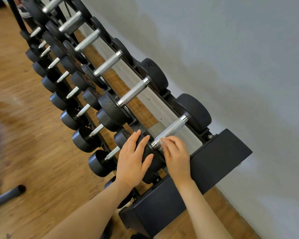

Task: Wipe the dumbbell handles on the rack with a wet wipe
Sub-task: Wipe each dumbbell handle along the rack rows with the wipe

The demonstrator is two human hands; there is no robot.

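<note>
On the rack's [219, 157] near end, the wet wipe [163, 141] is pinched against the nearest dumbbell handle [171, 131] by the right hand [177, 156], the left hand [133, 163] is laid flat, fingers released, on its near weight, and full-length strokes are advised.

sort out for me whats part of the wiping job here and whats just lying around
Part of the job: wet wipe pinched in the right hand; nearest dumbbell handle; left hand resting on its weight head; rack.

Just around: grey tube on the wooden floor; wall.
</note>
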